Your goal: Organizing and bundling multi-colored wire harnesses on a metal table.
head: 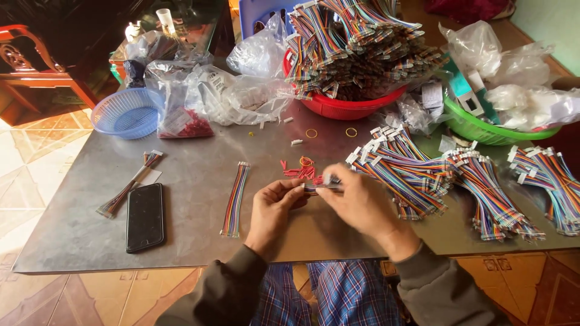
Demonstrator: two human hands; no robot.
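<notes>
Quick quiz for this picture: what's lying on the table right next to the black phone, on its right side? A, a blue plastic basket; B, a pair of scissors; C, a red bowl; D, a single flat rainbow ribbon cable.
D: a single multicoloured ribbon cable lies flat on the grey table just right of the black phone, between it and the left hand; the blue basket and red bowl sit farther back.
</notes>
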